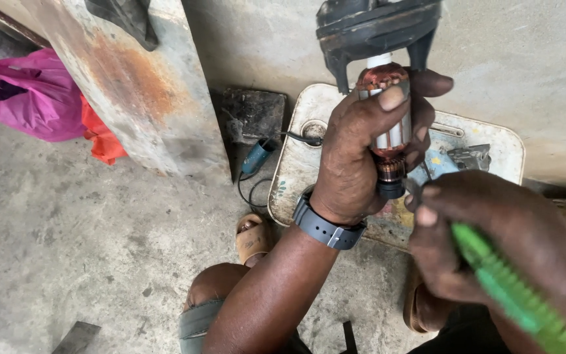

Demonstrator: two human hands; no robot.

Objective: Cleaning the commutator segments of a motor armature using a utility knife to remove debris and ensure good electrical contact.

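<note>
The left hand (361, 147) grips a motor armature (388, 124), copper windings and ribbed steel core, under a black housing (375, 29). The right hand (486, 236) clasps a green-handled tool (512, 295) just below it.

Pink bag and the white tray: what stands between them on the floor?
In the head view, a rusty metal plate leans between the pink bag and the tray; a dark block and a small blue tool with a cord sit beside the tray.
</note>
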